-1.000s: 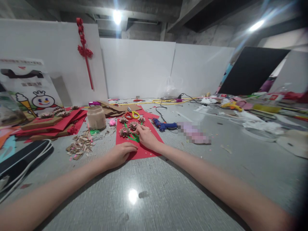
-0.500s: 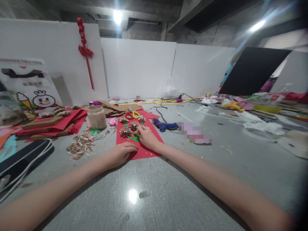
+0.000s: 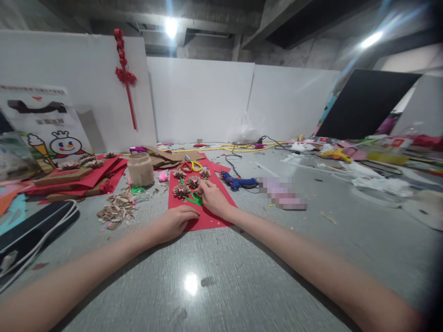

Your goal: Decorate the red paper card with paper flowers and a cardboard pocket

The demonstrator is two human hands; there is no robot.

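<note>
A sheet of red paper lies before me, bearing several brown layered flowers with pink centres and green stems. My left hand rests on its lower left edge, fingers stretched out and lying on the paper, holding nothing. My right hand is over the right part of the sheet, thumb and fingers pinched beside the middle flower and the stems. Whatever is between those fingertips is hidden. Scissors with red and yellow handles lie just beyond the flowers.
A blue glue gun lies right of the sheet, beside a blurred pinkish object. To the left are a jar, pink clay, brown scraps and a black case with a white cable. White panels stand behind.
The view has shifted very slightly. Both hands keep nearly the same places on the red paper, the right one still pinched by the stems.
</note>
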